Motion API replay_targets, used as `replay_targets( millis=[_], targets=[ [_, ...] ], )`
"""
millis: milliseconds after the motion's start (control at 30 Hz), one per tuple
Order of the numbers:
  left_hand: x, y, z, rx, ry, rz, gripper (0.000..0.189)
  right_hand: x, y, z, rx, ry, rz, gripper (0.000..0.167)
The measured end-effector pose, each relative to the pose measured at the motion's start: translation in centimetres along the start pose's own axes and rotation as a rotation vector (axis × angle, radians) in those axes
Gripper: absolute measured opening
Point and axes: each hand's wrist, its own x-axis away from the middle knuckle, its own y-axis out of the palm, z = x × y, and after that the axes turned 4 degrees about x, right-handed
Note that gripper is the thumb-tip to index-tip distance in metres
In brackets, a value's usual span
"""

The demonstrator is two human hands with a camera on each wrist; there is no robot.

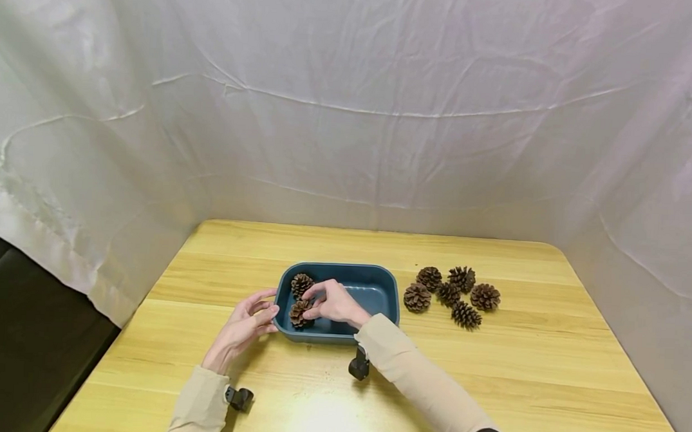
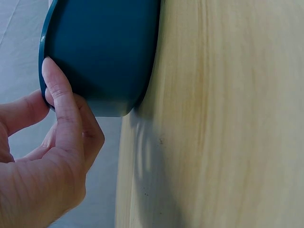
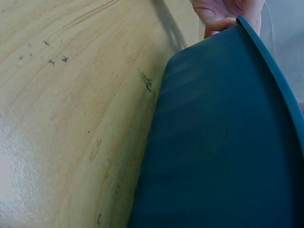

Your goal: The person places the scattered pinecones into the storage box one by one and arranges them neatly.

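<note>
A dark blue rectangular container point(image 1: 374, 300) with rounded corners sits on the table. My left hand point(image 1: 241, 330) holds its left end; in the left wrist view the thumb and fingers pinch the rim of the container point(image 2: 107, 47). Inside the container, my right hand point(image 1: 338, 302) pinches a brown pine cone point(image 1: 298, 315) between thumb and fingers near the front left corner. Another pine cone point(image 1: 301, 283) lies just behind it. In the right wrist view the front wall of the container point(image 3: 213, 133) hides the right hand's fingers and both cones.
Several loose pine cones lie in a group to the right of the container, among them one at the right edge of the group point(image 1: 485, 297). The wooden table point(image 1: 524, 378) is enclosed by pale curtains point(image 1: 384, 147) at the back and sides.
</note>
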Motion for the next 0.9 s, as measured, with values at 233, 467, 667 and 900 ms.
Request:
replay_targets(
  millis=[233, 467, 667, 900],
  targets=[
    [-0.04, -0.03, -0.12, 0.005, 0.006, -0.003, 0.058, 0.09, -0.09, -0.1, 0.009, -0.005, -0.011, 0.029],
    [-0.08, -0.03, -0.16, 0.002, 0.004, 0.003, 0.057, 0.15, -0.07, -0.22, 0.015, -0.005, -0.017, 0.031],
    [-0.04, -0.02, -0.11, 0.003, 0.004, 0.0, 0.057, 0.16, -0.13, -0.2, 0.006, 0.005, -0.026, 0.034],
    [0.0, -0.02, -0.01, 0.006, 0.003, -0.003, 0.058, 0.22, -0.26, -0.16, 0.0, -0.001, -0.037, 0.036]
  ],
)
